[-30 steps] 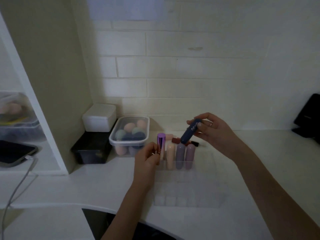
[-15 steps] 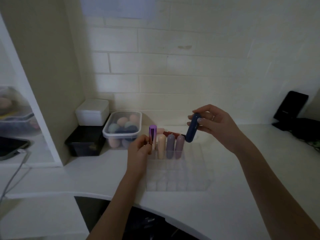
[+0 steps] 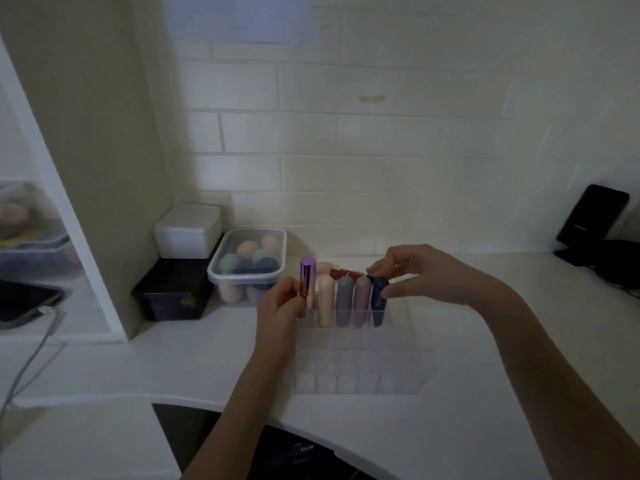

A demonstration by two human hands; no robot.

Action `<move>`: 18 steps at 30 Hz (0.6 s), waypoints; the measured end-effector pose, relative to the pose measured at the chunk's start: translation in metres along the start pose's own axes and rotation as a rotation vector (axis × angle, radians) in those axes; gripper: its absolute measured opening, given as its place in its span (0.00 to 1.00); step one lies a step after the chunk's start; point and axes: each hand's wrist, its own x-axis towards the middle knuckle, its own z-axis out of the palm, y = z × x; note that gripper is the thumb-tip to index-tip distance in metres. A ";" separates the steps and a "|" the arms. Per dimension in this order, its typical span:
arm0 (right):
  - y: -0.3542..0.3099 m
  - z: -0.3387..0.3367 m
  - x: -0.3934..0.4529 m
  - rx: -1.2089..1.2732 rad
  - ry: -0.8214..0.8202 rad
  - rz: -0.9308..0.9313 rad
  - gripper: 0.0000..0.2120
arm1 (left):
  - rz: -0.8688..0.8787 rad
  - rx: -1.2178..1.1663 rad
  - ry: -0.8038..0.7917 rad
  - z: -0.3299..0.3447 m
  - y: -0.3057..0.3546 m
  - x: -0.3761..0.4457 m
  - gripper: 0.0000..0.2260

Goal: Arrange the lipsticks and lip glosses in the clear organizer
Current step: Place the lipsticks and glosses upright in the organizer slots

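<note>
A clear organizer with many small cells stands on the white counter. Its back row holds a cream tube, a lilac tube, a mauve tube and a dark blue tube, all upright. My right hand pinches the top of the dark blue tube, which sits in its cell. My left hand grips a shiny purple lipstick upright at the organizer's back left corner. Red and pink lipsticks lie on the counter behind the organizer.
A lidded tub of makeup sponges stands left of the organizer, beside a white box on a black box. A black stand sits far right. A shelf divider and cable are at left.
My right hand has lowered the dark blue tube from the air into the cell right of the mauve tube. My left hand stays on the purple lipstick.
</note>
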 end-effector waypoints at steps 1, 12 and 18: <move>0.000 0.000 -0.001 0.022 -0.019 0.006 0.08 | -0.001 0.004 0.000 0.000 0.001 -0.001 0.09; 0.041 0.032 0.010 0.126 0.284 -0.011 0.12 | 0.050 0.302 -0.147 -0.043 0.018 -0.035 0.15; 0.037 0.081 0.046 0.112 -0.069 -0.056 0.15 | -0.006 0.224 -0.132 -0.074 0.011 -0.036 0.18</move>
